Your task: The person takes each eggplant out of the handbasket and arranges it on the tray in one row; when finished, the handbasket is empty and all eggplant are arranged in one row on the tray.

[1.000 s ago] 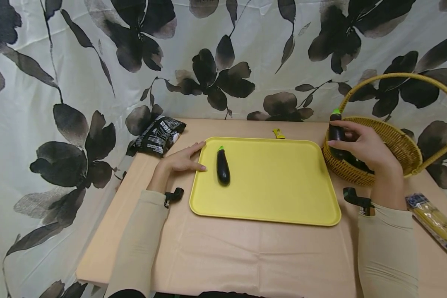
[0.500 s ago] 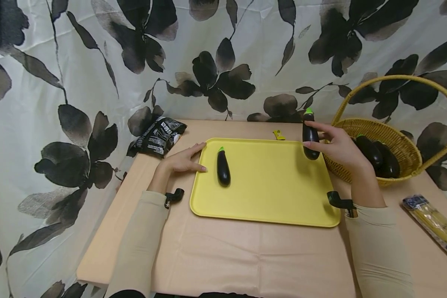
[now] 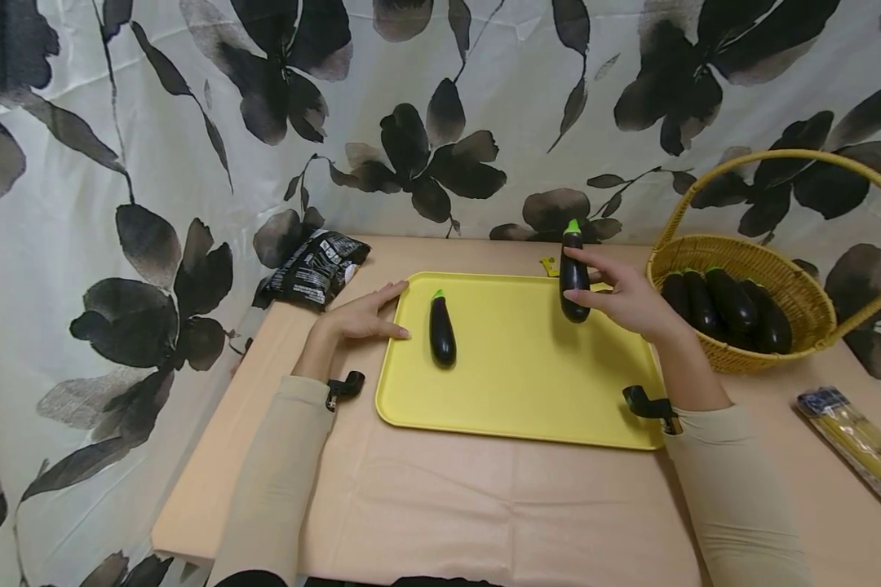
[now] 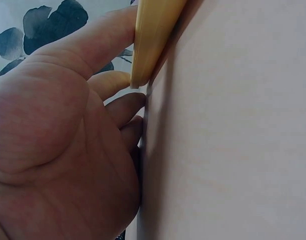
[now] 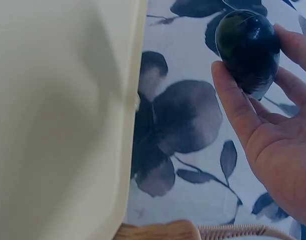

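My right hand pinches a dark eggplant between thumb and fingers, its green stem end up, over the right back part of the yellow tray. In the right wrist view the eggplant's rounded end shows, raised above the tray. A second eggplant lies on the tray's left side. My left hand rests at the tray's left edge, fingers extended; in the left wrist view its thumb touches the tray rim and the lower fingers lie by the table.
To the right of the tray stands a wicker basket with a tall handle, holding several eggplants. A black packet lies back left, a small yellow wrapper behind the tray, and a long yellow package at the right edge.
My right hand has carried the eggplant from the basket leftward to over the tray. The eggplants in the basket have come into fuller view. The left hand has stayed in place.
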`<state>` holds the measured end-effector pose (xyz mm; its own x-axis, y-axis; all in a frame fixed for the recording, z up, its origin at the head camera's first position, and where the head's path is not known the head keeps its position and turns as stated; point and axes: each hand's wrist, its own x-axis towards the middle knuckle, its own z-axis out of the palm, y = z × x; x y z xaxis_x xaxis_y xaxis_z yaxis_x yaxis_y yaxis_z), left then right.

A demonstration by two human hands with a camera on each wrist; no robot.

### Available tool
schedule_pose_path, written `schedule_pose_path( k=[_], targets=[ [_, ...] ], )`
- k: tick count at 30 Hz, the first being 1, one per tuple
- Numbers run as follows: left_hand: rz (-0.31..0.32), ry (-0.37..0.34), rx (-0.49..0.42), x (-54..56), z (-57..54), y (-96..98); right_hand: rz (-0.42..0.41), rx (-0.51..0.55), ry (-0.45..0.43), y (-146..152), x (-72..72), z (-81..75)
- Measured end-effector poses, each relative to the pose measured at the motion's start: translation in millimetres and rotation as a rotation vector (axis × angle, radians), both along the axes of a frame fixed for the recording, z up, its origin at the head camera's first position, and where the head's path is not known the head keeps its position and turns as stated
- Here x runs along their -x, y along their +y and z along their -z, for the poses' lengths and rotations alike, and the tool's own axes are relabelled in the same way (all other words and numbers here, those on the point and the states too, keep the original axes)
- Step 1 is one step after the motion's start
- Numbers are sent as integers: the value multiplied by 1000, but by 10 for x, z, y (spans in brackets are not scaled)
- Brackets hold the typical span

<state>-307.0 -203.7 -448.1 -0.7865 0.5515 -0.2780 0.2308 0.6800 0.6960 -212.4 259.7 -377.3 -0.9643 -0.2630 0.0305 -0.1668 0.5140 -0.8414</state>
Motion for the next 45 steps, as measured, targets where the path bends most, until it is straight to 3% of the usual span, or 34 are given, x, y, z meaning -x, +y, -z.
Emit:
schedule_pose_path(
  k=[17, 34, 45],
  targets=[
    [-1, 0, -8, 0, 27, 12, -130, -11, 16, -421, 92, 190],
    [-10, 6, -10, -50, 24, 15, -304, -101, -68, -891, 185, 350],
    [-13, -1, -11, -41, 18, 22, -359, -130, -150, -1084, 242, 418]
  ],
)
